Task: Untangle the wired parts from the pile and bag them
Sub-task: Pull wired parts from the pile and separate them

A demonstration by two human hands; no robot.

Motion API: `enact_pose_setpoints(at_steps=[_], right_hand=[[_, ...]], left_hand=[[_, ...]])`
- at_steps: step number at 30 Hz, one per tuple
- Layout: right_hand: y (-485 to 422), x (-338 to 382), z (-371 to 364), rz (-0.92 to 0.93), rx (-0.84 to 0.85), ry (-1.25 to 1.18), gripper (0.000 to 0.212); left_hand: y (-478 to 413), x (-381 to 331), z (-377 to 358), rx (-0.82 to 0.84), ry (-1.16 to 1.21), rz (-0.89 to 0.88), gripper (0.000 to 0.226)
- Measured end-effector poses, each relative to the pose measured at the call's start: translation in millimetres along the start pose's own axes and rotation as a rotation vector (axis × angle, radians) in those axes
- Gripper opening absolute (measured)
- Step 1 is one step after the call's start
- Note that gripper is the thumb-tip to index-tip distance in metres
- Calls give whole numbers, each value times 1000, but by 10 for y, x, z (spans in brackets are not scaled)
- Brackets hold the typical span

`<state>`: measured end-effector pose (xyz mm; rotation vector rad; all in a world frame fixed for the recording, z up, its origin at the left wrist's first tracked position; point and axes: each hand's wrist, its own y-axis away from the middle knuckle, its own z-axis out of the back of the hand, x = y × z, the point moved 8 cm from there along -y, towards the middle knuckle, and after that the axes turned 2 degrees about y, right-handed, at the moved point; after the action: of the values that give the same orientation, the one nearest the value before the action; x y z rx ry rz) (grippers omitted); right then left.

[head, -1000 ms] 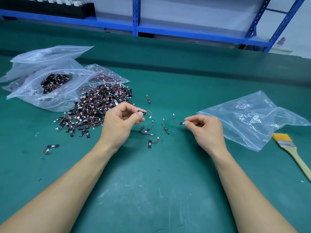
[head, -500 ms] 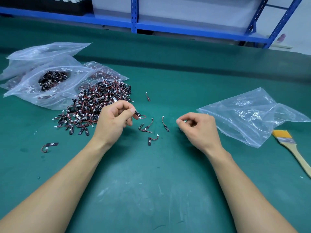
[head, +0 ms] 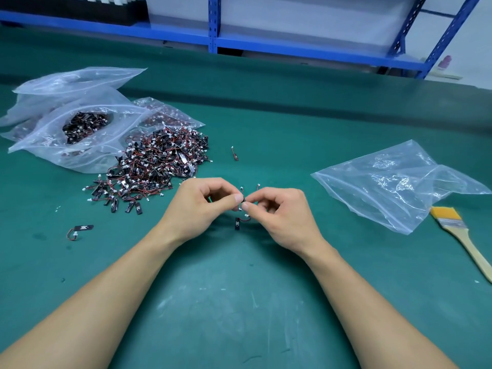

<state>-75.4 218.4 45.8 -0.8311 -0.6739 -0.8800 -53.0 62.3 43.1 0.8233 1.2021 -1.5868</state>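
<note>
Parts (head: 242, 199) were pinched together by the left grip (head: 197, 209) and right grip (head: 282, 214); they could be torn if pulled hard.

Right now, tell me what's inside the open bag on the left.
Through the bag's mouth, a heap of black wired parts with red leads shows. How far the heap spreads under the cloudy plastic cannot be seen.

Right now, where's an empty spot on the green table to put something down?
The green mat is bare between the two forearms and along the far strip below the blue shelf. Crowded: the left, with pile and full bags; the right, with empty bag and brush; loose parts in the middle.
</note>
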Motion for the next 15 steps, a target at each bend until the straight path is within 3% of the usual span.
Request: enact_pose_setpoints(at_steps=[7, 11, 15], right_hand=[[-61, -307, 484, -167, -61, 141, 21], [-53, -592, 785, -350, -110, 381, 24], [-19, -711, 840, -445, -70, 507, 22]], left_hand=[[8, 29, 64, -35, -163, -24, 3], [34, -40, -2, 62, -402, -114, 6], [51, -91, -79, 135, -469, -185, 7]])
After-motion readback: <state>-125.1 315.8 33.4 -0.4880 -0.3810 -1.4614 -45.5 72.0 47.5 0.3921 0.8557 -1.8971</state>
